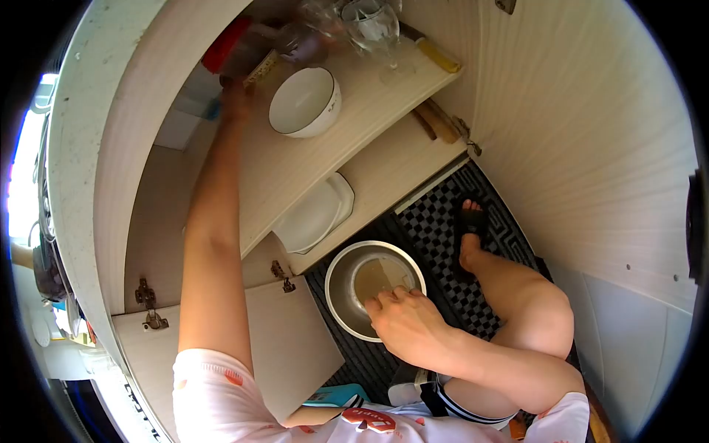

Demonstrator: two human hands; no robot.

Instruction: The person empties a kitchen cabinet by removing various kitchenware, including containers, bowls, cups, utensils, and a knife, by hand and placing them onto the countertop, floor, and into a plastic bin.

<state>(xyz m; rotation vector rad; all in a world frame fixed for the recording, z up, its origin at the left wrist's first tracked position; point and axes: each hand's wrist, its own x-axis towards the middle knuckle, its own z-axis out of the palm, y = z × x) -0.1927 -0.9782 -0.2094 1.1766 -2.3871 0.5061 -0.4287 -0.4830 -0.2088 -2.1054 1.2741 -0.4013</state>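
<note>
"While the left hand reached along the shelf, where was the white bowl?"
"At its three o'clock, perhaps leaving room."
"The right hand?"
"Curled over the metal basin, at the bowl's five o'clock, perhaps for easy reach; I couldn't tell either's grip."

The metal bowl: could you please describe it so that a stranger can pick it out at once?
Find the dark floor mat in front of the open cabinet. The metal bowl stands there, with the right hand over its rim. Its shiny metal sets it apart from the white bowl and the white dish on the cabinet's shelves.
</note>
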